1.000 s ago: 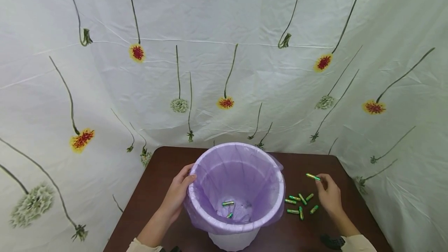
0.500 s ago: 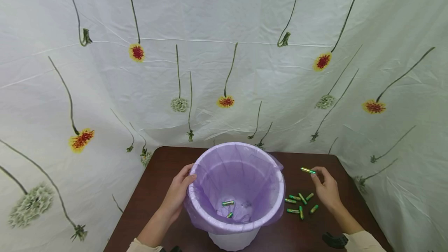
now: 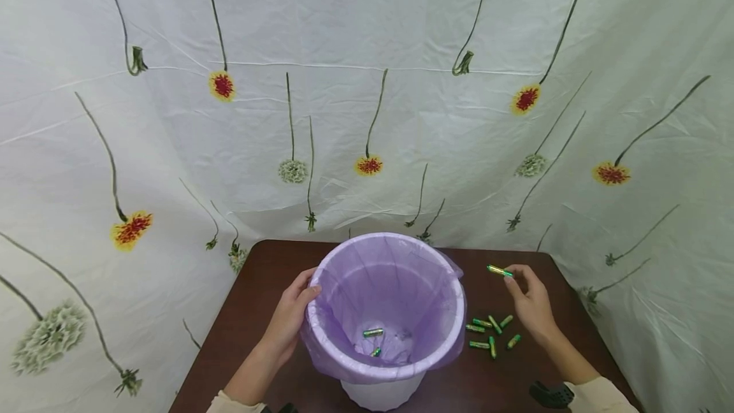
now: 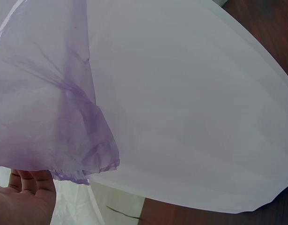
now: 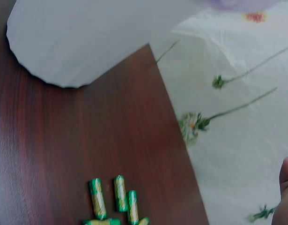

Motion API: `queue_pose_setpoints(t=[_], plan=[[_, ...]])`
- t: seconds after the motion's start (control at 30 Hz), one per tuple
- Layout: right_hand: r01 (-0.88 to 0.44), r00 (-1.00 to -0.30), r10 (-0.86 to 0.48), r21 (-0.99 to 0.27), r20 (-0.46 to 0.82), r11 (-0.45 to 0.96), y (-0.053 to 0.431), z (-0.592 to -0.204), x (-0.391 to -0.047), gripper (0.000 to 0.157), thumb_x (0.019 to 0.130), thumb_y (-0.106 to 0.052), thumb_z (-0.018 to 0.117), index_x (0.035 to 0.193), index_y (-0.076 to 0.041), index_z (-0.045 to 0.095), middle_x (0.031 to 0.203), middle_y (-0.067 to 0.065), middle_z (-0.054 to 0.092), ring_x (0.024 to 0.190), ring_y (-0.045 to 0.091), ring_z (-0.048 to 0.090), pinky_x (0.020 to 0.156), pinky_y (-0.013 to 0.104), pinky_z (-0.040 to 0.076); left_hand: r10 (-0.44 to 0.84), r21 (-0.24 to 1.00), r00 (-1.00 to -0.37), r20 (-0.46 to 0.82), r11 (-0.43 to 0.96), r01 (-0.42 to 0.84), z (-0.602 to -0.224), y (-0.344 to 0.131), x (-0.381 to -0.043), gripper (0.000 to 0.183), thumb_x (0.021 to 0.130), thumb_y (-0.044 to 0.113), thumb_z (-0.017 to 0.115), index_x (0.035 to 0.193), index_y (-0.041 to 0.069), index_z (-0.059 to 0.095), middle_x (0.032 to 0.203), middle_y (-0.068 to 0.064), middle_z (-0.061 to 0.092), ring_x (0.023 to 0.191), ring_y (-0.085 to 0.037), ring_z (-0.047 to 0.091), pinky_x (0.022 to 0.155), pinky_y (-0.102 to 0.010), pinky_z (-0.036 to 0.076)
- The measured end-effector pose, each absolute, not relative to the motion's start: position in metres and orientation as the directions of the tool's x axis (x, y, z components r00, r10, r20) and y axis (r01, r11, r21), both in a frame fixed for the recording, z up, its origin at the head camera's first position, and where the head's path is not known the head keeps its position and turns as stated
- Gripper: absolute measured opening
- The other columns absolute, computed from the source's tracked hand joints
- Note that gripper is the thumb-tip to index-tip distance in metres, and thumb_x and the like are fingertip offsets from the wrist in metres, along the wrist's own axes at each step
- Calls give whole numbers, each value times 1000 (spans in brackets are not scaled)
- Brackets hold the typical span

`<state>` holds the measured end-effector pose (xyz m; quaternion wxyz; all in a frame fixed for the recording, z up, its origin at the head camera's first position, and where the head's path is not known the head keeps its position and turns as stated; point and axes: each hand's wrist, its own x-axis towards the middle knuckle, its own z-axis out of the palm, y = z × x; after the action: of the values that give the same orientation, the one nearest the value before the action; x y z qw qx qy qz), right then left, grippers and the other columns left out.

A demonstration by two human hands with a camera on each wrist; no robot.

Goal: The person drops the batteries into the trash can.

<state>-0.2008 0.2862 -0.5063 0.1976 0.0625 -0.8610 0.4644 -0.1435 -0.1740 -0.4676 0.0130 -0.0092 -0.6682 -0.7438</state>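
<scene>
Bin (image 3: 383, 395), round white plastic under a translucent purple plastic liner (image 3: 395, 279), holds two green-and-gold cylindrical batteries (image 3: 373, 332); the left hand (image 3: 289, 314) grips its rim, thumb on top. Seven matching loose ones (image 3: 479, 345) lie beside it on the dark-brown wooden table (image 3: 499, 387), label print too small to read. Farther off, the right hand (image 3: 533, 303) pinches another battery (image 3: 499, 270) above the table, before white flower-printed cloth (image 3: 344, 30).

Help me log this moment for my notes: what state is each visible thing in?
Bin: upright, open-topped, lined.
Liner: spread inside, folded over the rim.
Left hand: grips the bin's rim.
Held battery: pinched in the right hand, outside the bin.
Binned batteries: two visible, lying at the bottom.
Loose batteries: scattered on the table.
Flowered sheet: hanging, wrinkled.
</scene>
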Motion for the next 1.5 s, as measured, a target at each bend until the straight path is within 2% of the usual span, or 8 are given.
queue_pose_setpoints(t=[0.23, 0.47, 0.57, 0.7, 1.0, 1.23, 1.5], plan=[[-323, -917, 46, -806, 397, 497, 270, -484, -198, 19, 108, -9, 54, 123, 2, 59, 113, 17, 61, 100, 9, 52, 81, 24, 41, -18, 995, -999, 28, -99, 30, -468, -175, -144, 38, 102, 10, 56, 139, 2, 58, 128, -19, 59, 106, -24, 60, 87, -29, 51], [-375, -894, 33, -786, 447, 492, 255, -465, -193, 17, 105, 1, 54, 120, 6, 60, 106, 12, 62, 92, 8, 55, 73, 24, 45, -21, 996, -999, 30, -85, 31, -469, -174, -144, 38, 102, 11, 56, 139, 2, 57, 131, -18, 58, 109, -23, 59, 89, -28, 50], [-392, -886, 33, -787, 462, 477, 249, -458, -193, 16, 104, 5, 54, 118, 8, 60, 106, 15, 62, 93, 7, 56, 76, 22, 45, -20, 996, -999, 33, -86, 34, -469, -174, -144, 38, 102, 11, 56, 139, 2, 58, 131, -17, 58, 110, -24, 58, 89, -28, 50], [-410, -886, 9, -793, 463, 451, 243, -450, -197, 15, 104, 2, 55, 117, 6, 61, 108, 17, 64, 97, 4, 56, 81, 18, 44, -19, 995, -999, 38, -90, 40, -470, -174, -144, 37, 102, 11, 56, 139, 2, 58, 130, -17, 59, 109, -25, 60, 88, -29, 51], [-509, -852, -92, -776, 515, 373, 221, -427, -210, 13, 103, -1, 59, 115, 3, 64, 102, 13, 64, 94, 18, 63, 79, 20, 49, -13, 996, -999, 30, -79, 31, -471, -175, -146, 38, 102, 12, 55, 139, 3, 58, 132, -17, 58, 112, -27, 59, 90, -29, 50], [-581, -810, -113, -758, 576, 297, 195, -410, -221, 15, 99, 5, 62, 114, 7, 65, 100, 21, 63, 91, 12, 60, 77, 21, 49, -10, 996, -1000, 28, -81, 29, -470, -175, -146, 38, 102, 12, 55, 139, 3, 58, 131, -18, 59, 112, -27, 59, 91, -29, 50], [-640, -766, -168, -713, 620, 287, 174, -398, -228, 14, 96, 13, 60, 109, 13, 64, 96, 28, 62, 88, 12, 55, 81, 22, 46, 1, 994, -1000, 14, -105, 14, -467, -175, -144, 39, 102, 13, 56, 140, 3, 57, 131, -20, 58, 111, -29, 59, 91, -30, 50]])
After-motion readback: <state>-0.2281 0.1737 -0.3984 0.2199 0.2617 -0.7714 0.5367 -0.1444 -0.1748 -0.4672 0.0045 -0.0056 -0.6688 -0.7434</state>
